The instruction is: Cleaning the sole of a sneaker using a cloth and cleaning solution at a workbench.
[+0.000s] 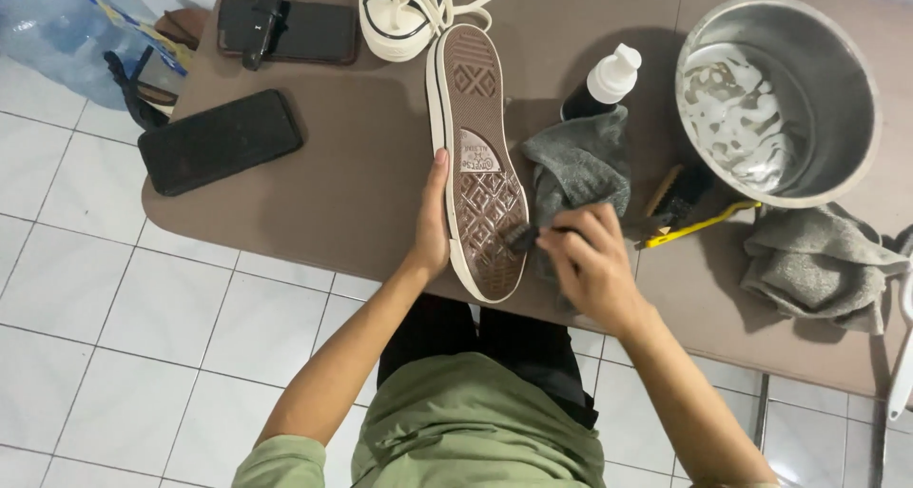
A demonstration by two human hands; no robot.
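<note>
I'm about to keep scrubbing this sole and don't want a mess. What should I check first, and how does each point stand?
1. Shoe steadied sole-up by left hand: ok.
2. Small brush gripped in right hand, bristles on the sole: ok.
3. Metal bowl holding suds within reach: ok.
4. Grey cloth beside the shoe for wiping: ok.
5. Phones set apart from the wet area: ok.
6. Bottle cap closed: cannot tell.

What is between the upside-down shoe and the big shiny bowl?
In the head view, between the shoe and the metal bowl lie a crumpled grey cloth, a bottle with a white cap and a dark brush on the table.
</note>
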